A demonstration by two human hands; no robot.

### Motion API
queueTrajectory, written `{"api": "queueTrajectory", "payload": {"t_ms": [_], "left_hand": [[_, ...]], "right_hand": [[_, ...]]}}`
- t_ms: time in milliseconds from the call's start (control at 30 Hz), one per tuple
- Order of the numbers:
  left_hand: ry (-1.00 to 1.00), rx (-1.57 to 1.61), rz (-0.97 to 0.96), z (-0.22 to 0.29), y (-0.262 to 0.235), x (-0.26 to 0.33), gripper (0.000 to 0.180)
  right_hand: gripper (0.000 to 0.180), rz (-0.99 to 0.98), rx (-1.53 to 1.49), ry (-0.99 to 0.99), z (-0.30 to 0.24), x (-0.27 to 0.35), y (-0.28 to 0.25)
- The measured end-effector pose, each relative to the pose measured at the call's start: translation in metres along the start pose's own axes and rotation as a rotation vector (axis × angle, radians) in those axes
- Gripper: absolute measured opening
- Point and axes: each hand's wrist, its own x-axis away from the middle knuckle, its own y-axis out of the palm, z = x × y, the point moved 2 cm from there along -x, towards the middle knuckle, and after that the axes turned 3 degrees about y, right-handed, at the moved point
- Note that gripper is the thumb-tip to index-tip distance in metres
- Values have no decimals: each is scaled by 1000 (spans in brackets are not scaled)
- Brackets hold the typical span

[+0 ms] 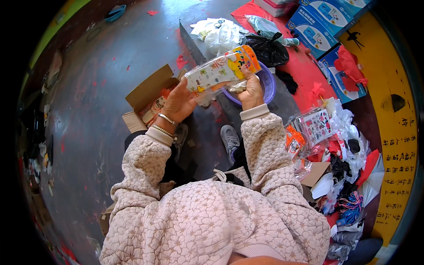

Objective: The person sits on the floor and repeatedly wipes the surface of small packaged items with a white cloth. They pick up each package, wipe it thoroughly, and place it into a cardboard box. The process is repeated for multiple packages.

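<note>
Both hands are gripping a clear printed packet (221, 70): left hand (179, 104) clutching its lower end, right hand (251, 92) pinching the orange top, above a purple basin (268, 86)

- Jacket (207, 221): pale pink-beige, quilted, small star-flower stitch pattern all over, bulky sleeves.
- Cuffs (254, 111): plain ribbed knit, cream, both wrists.
- Left wrist: two bracelets (167, 119), one smooth silver bangle, one beaded band.
- Drawcord (219, 175): light, at jacket front.
- Trousers (176, 170): dark.
- Shoes (229, 138): grey sneakers, lighter soles.
</note>
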Motion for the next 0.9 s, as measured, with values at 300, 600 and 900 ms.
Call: {"api": "queueTrajectory", "payload": {"t_ms": [300, 600, 900], "left_hand": [[31, 18, 24, 1, 11, -4, 36], [8, -221, 23, 5, 9, 3, 33], [-27, -137, -139, -10, -16, 0, 28]], "right_hand": [[39, 5, 99, 30, -8, -13, -28], [16, 6, 1199, -1180, -31, 43, 42], [29, -579, 1371, -1171, 68, 67, 60]]}}
